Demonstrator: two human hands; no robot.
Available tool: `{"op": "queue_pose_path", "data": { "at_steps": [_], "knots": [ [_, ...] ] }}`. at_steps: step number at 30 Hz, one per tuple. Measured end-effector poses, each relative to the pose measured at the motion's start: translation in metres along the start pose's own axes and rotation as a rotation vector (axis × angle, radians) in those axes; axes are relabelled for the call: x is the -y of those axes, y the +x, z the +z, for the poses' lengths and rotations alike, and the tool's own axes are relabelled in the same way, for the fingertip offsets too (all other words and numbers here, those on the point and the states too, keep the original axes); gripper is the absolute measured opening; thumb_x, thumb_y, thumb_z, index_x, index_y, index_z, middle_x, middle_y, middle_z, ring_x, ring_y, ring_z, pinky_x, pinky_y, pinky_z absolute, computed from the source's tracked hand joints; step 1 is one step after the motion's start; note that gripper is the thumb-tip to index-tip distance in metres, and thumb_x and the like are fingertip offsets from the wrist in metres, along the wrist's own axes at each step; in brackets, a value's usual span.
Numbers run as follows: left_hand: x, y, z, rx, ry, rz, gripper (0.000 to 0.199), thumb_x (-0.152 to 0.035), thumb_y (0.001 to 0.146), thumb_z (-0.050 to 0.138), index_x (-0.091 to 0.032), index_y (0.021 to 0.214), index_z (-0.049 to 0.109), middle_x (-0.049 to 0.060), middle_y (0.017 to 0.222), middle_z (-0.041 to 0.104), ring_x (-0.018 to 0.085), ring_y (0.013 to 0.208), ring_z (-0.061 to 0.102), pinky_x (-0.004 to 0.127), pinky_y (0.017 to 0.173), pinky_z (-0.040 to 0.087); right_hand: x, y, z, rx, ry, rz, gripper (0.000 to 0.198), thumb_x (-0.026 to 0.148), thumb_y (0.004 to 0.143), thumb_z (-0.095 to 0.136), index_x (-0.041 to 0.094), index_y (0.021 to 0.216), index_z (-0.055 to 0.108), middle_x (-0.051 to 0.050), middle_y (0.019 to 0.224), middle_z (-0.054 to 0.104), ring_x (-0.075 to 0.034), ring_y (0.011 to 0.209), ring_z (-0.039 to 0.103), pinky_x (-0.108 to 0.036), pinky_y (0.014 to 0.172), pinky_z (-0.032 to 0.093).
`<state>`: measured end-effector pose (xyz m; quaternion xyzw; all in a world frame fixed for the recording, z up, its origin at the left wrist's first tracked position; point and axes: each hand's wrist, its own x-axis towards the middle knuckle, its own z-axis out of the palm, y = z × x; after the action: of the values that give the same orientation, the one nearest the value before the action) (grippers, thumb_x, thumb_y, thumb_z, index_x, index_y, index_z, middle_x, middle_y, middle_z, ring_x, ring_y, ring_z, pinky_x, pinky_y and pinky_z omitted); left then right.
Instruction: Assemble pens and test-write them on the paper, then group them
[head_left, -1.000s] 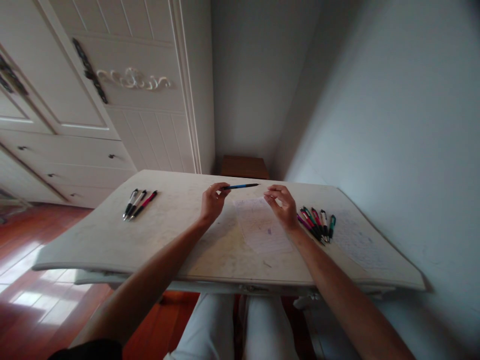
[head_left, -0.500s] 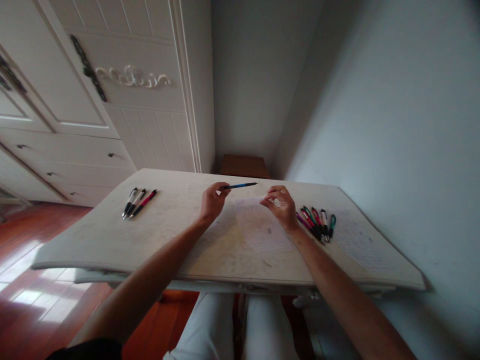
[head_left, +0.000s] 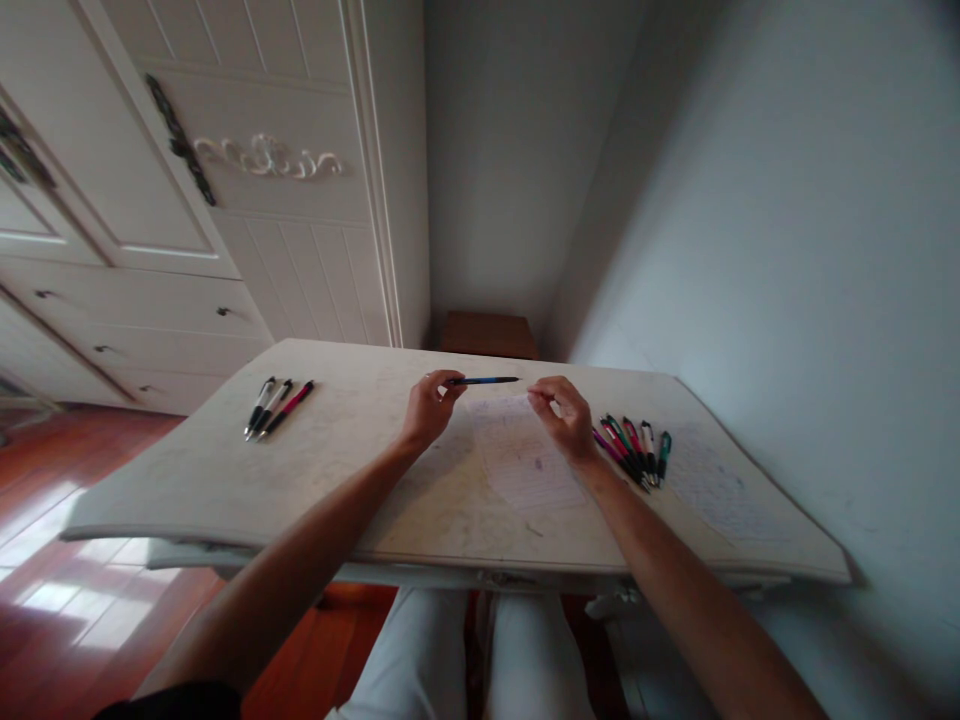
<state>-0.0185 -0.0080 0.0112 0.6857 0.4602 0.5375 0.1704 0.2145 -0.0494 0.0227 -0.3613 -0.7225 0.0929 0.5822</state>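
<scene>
A blue-and-black pen is pinched at one end by my left hand, held almost level above the table with its thin tip toward the right. Facing that tip, my right hand has thumb and fingertips pressed together, a small gap from the pen. Whatever may be between those fingertips is too small to make out. Under both hands lies a lined paper sheet with writing on it. Several pens with coloured barrels and black grips are fanned out just right of my right hand.
Three pens lie together on the left of the white table. Another written sheet rests at the right, near the wall. A white cabinet stands behind at the left, and a brown box-like object behind the table.
The pen has turned to a more level angle and dropped slightly. My right hand has shifted a little, its fingers more tightly closed, and the gap to the pen tip is somewhat smaller.
</scene>
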Motion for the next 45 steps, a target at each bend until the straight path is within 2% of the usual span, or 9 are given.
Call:
{"op": "queue_pose_path", "data": {
  "at_steps": [9, 17, 22, 25, 27, 31, 34, 39, 45],
  "knots": [
    [0.003, 0.001, -0.001, 0.023, 0.028, 0.033, 0.013, -0.014, 0.080, 0.067, -0.018, 0.092, 0.070, 0.004, 0.087, 0.072, 0.016, 0.077, 0.064, 0.025, 0.065, 0.049, -0.002, 0.005, -0.010, -0.261, 0.062, 0.397, 0.024, 0.039, 0.082, 0.056, 0.017, 0.076, 0.062, 0.000, 0.068, 0.058, -0.014, 0.062, 0.050, -0.027, 0.061, 0.042],
    [0.002, -0.001, 0.000, 0.045, 0.019, 0.055, 0.013, -0.013, 0.080, 0.067, -0.018, 0.091, 0.070, 0.004, 0.086, 0.071, 0.017, 0.078, 0.064, 0.025, 0.064, 0.047, -0.014, 0.005, -0.018, -0.369, -0.071, 0.451, 0.036, 0.038, 0.084, 0.047, 0.019, 0.053, 0.050, 0.001, 0.052, 0.050, -0.013, 0.052, 0.045, -0.027, 0.055, 0.036],
    [0.001, -0.001, -0.001, 0.080, 0.034, 0.028, 0.013, -0.015, 0.080, 0.065, -0.019, 0.091, 0.071, 0.004, 0.086, 0.072, 0.017, 0.077, 0.064, 0.026, 0.065, 0.048, -0.034, 0.000, -0.017, -0.202, -0.296, 0.463, 0.042, 0.045, 0.087, 0.045, 0.019, 0.056, 0.055, -0.002, 0.054, 0.055, -0.016, 0.055, 0.050, -0.028, 0.058, 0.038],
    [0.001, -0.002, 0.000, 0.084, 0.041, 0.033, 0.013, -0.016, 0.080, 0.065, -0.019, 0.092, 0.071, 0.004, 0.087, 0.072, 0.017, 0.078, 0.064, 0.027, 0.066, 0.048, -0.049, -0.004, -0.014, -0.068, -0.386, 0.397, 0.024, 0.037, 0.079, 0.054, 0.017, 0.079, 0.068, -0.006, 0.075, 0.066, -0.018, 0.067, 0.056, -0.030, 0.068, 0.044],
    [0.002, -0.002, 0.000, 0.087, 0.042, 0.033, 0.014, -0.017, 0.080, 0.065, -0.019, 0.092, 0.070, 0.005, 0.088, 0.072, 0.018, 0.079, 0.064, 0.028, 0.067, 0.048, -0.058, -0.008, -0.013, -0.003, -0.442, 0.354, 0.025, 0.031, 0.074, 0.059, 0.018, 0.092, 0.071, -0.007, 0.085, 0.067, -0.020, 0.073, 0.057, -0.033, 0.075, 0.046],
    [0.002, -0.001, 0.000, 0.094, 0.048, 0.021, 0.014, -0.017, 0.080, 0.065, -0.019, 0.093, 0.071, 0.005, 0.088, 0.072, 0.018, 0.079, 0.064, 0.028, 0.067, 0.049, -0.065, -0.015, -0.013, 0.119, -0.536, 0.350, 0.015, 0.022, 0.075, 0.059, 0.022, 0.081, 0.072, -0.006, 0.083, 0.065, -0.019, 0.073, 0.057, -0.034, 0.076, 0.047],
    [0.001, -0.001, 0.000, 0.091, 0.052, 0.019, 0.014, -0.015, 0.079, 0.066, -0.019, 0.092, 0.071, 0.004, 0.087, 0.072, 0.018, 0.079, 0.064, 0.027, 0.067, 0.048, -0.061, -0.014, -0.015, 0.139, -0.560, 0.353, 0.016, 0.018, 0.076, 0.056, 0.021, 0.078, 0.072, -0.006, 0.082, 0.067, -0.020, 0.075, 0.059, -0.034, 0.077, 0.047],
    [0.002, -0.002, 0.000, 0.088, 0.047, 0.032, 0.014, -0.013, 0.079, 0.067, -0.019, 0.091, 0.071, 0.004, 0.088, 0.072, 0.017, 0.079, 0.064, 0.027, 0.067, 0.047, -0.048, -0.006, -0.012, 0.064, -0.319, 0.310, 0.018, 0.029, 0.079, 0.058, 0.020, 0.084, 0.073, -0.007, 0.086, 0.072, -0.021, 0.079, 0.064, -0.034, 0.078, 0.050],
    [0.005, -0.002, 0.001, 0.082, 0.042, 0.034, 0.016, -0.012, 0.079, 0.067, -0.019, 0.093, 0.071, 0.003, 0.087, 0.072, 0.017, 0.079, 0.064, 0.027, 0.069, 0.048, -0.042, -0.004, -0.005, 0.039, 0.004, 0.480, 0.034, 0.043, 0.077, 0.064, 0.016, 0.095, 0.074, -0.010, 0.090, 0.075, -0.023, 0.079, 0.069, -0.037, 0.078, 0.053]
  ]
}}
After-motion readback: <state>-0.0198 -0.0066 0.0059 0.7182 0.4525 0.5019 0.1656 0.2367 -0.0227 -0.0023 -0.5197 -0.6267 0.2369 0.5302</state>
